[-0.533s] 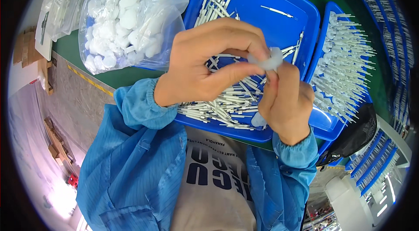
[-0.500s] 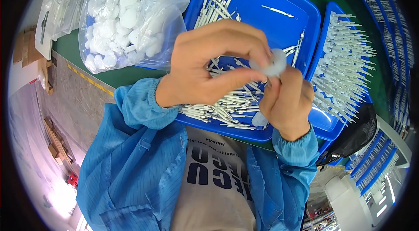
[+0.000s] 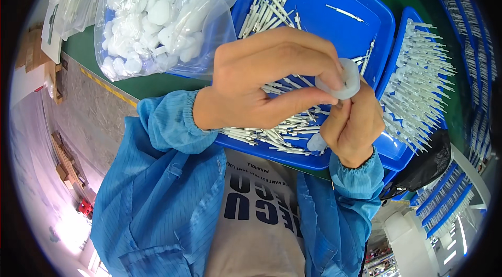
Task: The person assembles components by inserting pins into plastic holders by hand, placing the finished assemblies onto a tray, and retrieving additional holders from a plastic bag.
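My left hand (image 3: 266, 78) has its thumb and index finger closed on a round, translucent white plastic cap (image 3: 352, 81), the index fingertip reaching into its hollow side. Directly beneath the cap, my right hand (image 3: 356, 126) is closed with thumb and fingers pinched together; whatever sits between them is hidden. Both hands are above a blue tray (image 3: 361, 2) of thin white sticks (image 3: 266, 11) with fine tips. One loose white cap (image 3: 316, 142) lies by the tray's near edge, beside my right wrist.
A clear plastic bag (image 3: 219, 26) full of white caps stands at the left. Right of the tray, a blue bin (image 3: 393, 47) holds many caps with sticks standing out of them. A black mesh bag (image 3: 426, 164) sits at the right, and more filled blue trays (image 3: 460, 36) are beyond.
Both hands have shifted slightly right together with the cap. The cap has tilted so that its hollow side shows more.
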{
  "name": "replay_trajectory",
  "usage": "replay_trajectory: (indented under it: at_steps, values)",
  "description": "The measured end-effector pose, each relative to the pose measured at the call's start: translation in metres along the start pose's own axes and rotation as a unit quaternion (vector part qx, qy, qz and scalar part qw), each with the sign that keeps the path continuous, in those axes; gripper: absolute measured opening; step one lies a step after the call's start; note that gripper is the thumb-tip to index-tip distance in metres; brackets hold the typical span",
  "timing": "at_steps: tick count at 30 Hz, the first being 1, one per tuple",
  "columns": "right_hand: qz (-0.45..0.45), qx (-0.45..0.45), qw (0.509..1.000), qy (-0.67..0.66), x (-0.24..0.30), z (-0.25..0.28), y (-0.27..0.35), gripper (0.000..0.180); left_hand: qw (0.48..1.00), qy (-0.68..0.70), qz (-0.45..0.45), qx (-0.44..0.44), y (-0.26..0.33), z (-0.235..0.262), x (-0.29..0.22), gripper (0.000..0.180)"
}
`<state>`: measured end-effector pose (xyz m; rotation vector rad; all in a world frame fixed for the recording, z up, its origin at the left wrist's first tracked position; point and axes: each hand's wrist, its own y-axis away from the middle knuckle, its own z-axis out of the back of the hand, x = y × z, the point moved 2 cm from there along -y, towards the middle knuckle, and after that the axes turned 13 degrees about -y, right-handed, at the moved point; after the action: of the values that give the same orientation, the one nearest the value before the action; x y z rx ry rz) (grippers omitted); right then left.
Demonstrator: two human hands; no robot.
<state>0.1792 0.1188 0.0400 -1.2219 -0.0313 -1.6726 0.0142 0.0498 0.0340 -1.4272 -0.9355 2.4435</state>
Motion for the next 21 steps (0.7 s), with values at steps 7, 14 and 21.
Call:
replay_trajectory:
  at_steps: [7,14,21]
  values:
    - [-0.056,0.072,0.996,-0.021,-0.009,0.013,0.002,0.021,0.998,-0.044,-0.027,0.036,-0.008,-0.002,0.008,0.028]
    - [-0.068,0.095,0.991,0.072,-0.008,0.024,0.01,0.023,0.99,-0.085,-0.089,0.068,0.003,-0.007,0.007,0.024]
    - [-0.111,0.051,0.988,-0.097,0.006,0.026,0.007,0.015,0.971,-0.11,-0.153,0.15,0.009,-0.004,-0.005,0.023]
